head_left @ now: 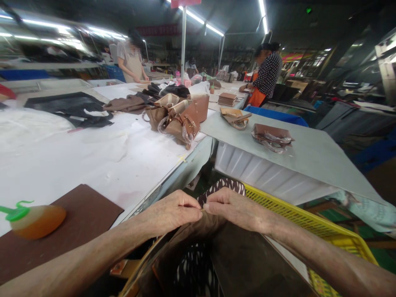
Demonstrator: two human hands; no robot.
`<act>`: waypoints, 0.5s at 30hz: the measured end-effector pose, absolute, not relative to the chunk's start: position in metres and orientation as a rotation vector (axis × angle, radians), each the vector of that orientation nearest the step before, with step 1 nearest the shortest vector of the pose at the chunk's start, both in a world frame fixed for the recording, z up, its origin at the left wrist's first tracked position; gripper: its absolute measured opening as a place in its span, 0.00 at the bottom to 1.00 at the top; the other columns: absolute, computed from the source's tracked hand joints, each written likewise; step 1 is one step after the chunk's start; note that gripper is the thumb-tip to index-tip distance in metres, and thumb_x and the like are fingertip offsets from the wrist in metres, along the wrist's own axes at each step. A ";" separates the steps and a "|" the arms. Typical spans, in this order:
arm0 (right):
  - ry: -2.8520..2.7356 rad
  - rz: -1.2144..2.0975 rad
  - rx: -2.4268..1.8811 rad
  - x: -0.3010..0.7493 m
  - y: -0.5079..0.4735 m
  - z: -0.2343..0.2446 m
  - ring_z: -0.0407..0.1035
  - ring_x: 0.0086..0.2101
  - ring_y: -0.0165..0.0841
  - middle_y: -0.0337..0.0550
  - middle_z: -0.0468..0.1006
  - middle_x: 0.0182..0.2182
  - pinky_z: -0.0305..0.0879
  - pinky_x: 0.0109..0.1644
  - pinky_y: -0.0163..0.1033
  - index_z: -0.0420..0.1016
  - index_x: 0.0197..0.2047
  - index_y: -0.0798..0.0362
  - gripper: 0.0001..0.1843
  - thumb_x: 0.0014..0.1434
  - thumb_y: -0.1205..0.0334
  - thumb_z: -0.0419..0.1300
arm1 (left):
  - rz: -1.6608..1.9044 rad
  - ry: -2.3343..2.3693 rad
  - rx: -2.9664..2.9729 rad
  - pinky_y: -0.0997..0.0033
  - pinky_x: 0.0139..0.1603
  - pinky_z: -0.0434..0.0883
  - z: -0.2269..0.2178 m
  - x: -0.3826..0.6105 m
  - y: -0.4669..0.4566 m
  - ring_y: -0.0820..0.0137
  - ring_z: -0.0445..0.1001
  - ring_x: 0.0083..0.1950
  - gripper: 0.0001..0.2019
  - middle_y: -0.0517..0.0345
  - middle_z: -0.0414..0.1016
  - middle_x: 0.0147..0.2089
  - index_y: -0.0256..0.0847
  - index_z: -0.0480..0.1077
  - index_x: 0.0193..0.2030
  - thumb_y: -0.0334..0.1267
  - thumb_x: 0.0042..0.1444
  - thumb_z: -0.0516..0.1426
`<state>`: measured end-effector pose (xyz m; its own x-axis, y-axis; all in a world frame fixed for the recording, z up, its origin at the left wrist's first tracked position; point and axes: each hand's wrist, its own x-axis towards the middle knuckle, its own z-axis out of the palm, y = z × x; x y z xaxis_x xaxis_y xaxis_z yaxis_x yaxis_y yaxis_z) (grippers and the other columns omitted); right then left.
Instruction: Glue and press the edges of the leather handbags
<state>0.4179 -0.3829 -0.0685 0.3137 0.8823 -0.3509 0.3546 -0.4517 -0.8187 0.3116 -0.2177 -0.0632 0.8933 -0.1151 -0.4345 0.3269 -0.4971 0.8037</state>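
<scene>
Fluorescent-lit workshop; a long white tabletop [93,156] is carrying finished brown handbags [181,119]. Left hand [173,212] and right hand [235,208] are meeting over the lap, fingers of both pinching the top edge of a brown leather panel [213,227], which is hanging off the tabletop beside a yellow basket [309,222]. Judgement: the grip is likely working best with the pinches close together and tension even, so the edge is not puckering. A glue bottle [34,220] is lying far left.

Handbag factory floor, long worktables [93,152], tan handbags [179,117], tube lights, workers
</scene>
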 end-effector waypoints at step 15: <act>-1.356 0.686 -2.261 0.388 -0.364 -0.058 0.63 0.26 0.28 0.35 0.69 0.21 0.52 0.30 0.31 0.69 0.25 0.52 0.11 0.57 0.61 0.51 | -0.405 0.330 2.046 0.75 0.26 0.58 -0.065 0.297 -0.210 0.73 0.62 0.28 0.23 0.65 0.67 0.29 0.45 0.65 0.42 0.60 0.49 0.50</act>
<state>0.3884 -0.3636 -0.0582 0.4041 0.8929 -0.1985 0.6888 -0.4398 -0.5763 0.2969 -0.2100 -0.0653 0.9074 0.0649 -0.4153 0.3936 -0.4779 0.7853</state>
